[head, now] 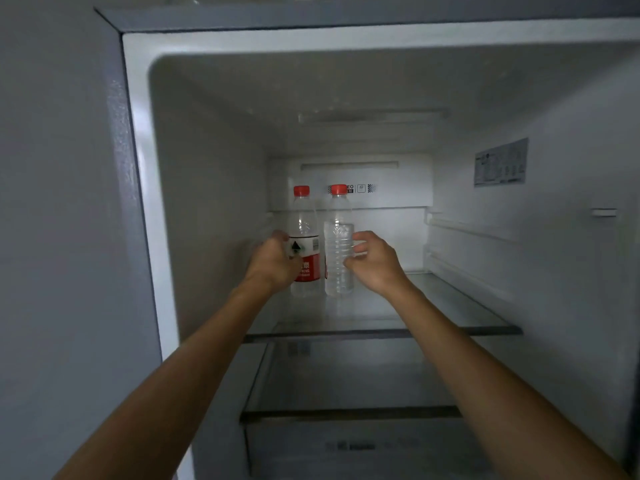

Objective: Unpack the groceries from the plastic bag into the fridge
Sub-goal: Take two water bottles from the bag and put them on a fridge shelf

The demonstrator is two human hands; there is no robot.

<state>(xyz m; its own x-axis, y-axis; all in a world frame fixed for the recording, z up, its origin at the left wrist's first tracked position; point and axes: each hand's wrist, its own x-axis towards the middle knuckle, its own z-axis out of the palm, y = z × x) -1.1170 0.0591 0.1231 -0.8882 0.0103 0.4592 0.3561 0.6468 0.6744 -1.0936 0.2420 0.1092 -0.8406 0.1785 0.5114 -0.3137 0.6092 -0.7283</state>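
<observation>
Two clear water bottles with red caps stand upright side by side on the fridge's upper glass shelf (450, 306). The left bottle (306, 220) carries a red and white label; my left hand (273, 261) grips its left side at label height. The right bottle (338, 251) shows a bare ribbed body, with a sliver of red label at its left edge. My right hand (372, 259) holds it from the right, fingers curled round its middle. The plastic bag is out of view.
The fridge interior (346, 98) is dim and white. A second glass shelf (346, 410) lies below the upper one. A sticker (501, 162) sits on the right inner wall. The fridge's grey outer side (69, 202) fills the left.
</observation>
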